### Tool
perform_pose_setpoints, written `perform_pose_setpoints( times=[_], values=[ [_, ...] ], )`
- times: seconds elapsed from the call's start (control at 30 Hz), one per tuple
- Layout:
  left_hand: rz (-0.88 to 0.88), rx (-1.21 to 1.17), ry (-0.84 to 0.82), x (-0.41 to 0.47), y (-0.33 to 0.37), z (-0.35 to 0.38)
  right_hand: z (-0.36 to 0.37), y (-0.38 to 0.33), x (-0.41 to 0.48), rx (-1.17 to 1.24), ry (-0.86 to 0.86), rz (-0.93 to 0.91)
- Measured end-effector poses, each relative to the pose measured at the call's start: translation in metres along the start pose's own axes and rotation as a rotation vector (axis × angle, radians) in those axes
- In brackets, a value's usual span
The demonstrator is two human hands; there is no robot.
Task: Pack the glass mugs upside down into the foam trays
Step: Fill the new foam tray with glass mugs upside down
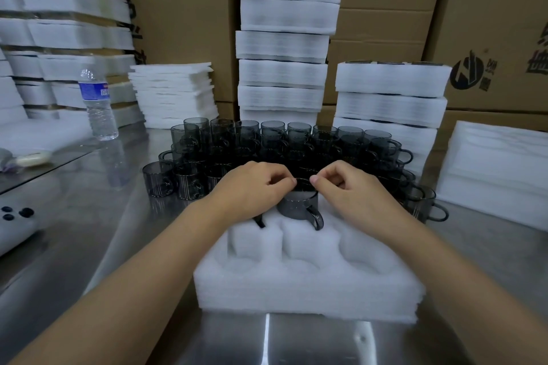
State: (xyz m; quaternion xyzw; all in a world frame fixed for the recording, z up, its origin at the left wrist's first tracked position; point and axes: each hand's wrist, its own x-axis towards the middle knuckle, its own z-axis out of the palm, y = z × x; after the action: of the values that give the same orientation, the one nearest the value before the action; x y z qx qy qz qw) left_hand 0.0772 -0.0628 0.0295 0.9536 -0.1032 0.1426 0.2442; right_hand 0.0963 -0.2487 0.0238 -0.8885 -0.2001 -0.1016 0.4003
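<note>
The left hand (252, 187) and right hand (353, 190) meet almost fingertip to fingertip. Each has its fingers curled, with thumb and forefinger pinching the upper edge of a smoky grey glass mug (298, 206). This mug stands in the middle pocket of the far row of a white foam tray (296, 284), its loop handle turned toward the near right. I cannot tell which end is up.

A second dark handle (260, 221) pokes out under the left palm at the far-left pocket, the rest hidden. The three near pockets lie open.

Bare brushed steel table (103, 246) shows left of the tray and along its front edge. A cluster of matching grey glass mugs (267, 142) crowds just behind the far edge and wraps round toward the right corner. Behind it rise stacks of white foam trays (283, 74) against brown cardboard cartons (184, 24). A clear plastic water bottle (98, 104) stands well apart to the left, and a pile of white foam sheets (498, 172) lies to the right.
</note>
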Motion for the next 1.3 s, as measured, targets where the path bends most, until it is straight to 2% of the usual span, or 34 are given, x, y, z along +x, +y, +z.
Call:
perform_pose_setpoints(
  times=[0.13,0.33,0.47,0.63,0.77,1.1,1.3],
  values=[
    [-0.020,0.011,-0.035,0.001,-0.002,0.000,-0.002,0.000,0.001,-0.023,-0.030,0.052],
    [-0.043,0.019,-0.047,0.003,-0.005,0.000,0.000,0.003,0.002,-0.021,-0.122,0.030],
    [-0.089,0.127,-0.149,0.004,-0.004,0.003,0.003,0.009,0.005,-0.031,-0.156,0.012],
    [-0.124,0.142,-0.198,0.006,-0.007,0.002,0.003,0.011,0.005,-0.009,-0.147,-0.007],
    [-0.136,0.067,-0.226,0.007,-0.007,0.003,0.004,0.010,0.005,-0.021,-0.154,-0.022],
    [-0.166,-0.050,-0.210,0.010,-0.010,0.007,0.003,0.007,0.004,-0.029,-0.140,-0.010],
    [-0.138,0.018,-0.196,0.007,-0.011,0.007,0.004,0.002,-0.004,-0.204,-0.079,-0.065]
  ],
)
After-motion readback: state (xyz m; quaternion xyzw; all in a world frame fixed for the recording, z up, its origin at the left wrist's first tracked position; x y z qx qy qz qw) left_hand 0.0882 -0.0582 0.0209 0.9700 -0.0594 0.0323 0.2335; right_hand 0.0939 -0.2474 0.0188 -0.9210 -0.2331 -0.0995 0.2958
